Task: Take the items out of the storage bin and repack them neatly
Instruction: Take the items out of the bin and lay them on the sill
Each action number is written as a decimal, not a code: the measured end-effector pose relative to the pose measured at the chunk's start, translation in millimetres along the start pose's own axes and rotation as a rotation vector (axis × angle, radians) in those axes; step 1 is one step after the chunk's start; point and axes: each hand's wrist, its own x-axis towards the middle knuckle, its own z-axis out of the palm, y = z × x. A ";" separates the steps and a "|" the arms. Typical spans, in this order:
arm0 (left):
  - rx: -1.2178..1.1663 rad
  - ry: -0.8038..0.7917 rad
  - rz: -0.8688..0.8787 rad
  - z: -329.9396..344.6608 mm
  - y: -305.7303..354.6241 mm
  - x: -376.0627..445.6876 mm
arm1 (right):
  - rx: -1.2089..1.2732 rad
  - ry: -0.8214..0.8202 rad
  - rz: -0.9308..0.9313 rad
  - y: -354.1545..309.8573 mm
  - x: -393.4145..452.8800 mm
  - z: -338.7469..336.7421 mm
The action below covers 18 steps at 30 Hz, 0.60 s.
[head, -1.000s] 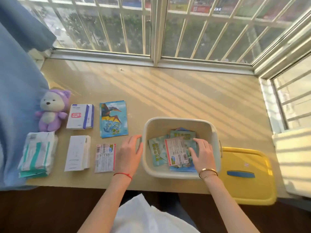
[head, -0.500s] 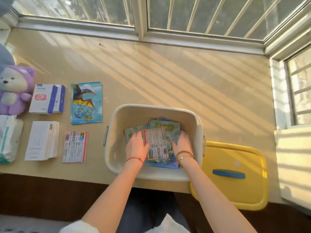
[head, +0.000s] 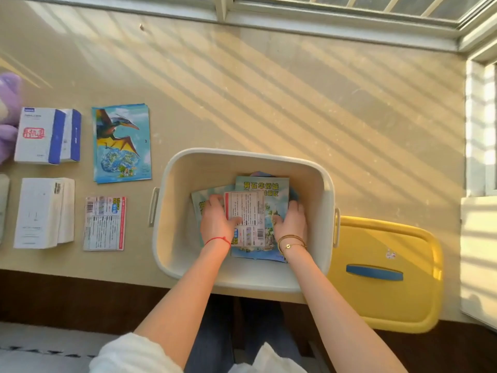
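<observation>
A cream storage bin (head: 326, 184) stands at the table's near edge. Inside lies a loose pile of blue-green booklets (head: 262, 185) with a white printed card (head: 246, 211) on top. Both my hands are down in the bin. My left hand (head: 216, 220) grips the pile's left side, its thumb on the white card. On the pile's right side my right hand (head: 291, 222) holds the edge with curled fingers. The pile still rests on the bin's floor.
Left of the bin lie a pterosaur booklet (head: 121, 142), a red-edged card (head: 105, 223), a blue-and-white box (head: 47, 135) and a white box (head: 43, 212). A purple plush toy (head: 8, 114) shows at the left edge. The yellow lid (head: 384, 273) lies right of the bin.
My left hand has gone from the bin's outer rim down into the bin onto the pile. Both hands have closed in on the pile's sides. The camera has tilted down and come closer.
</observation>
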 end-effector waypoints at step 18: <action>-0.258 0.208 0.221 -107.7 9.2 -63.4 | 0.332 0.349 -0.283 -25.6 -68.0 -81.6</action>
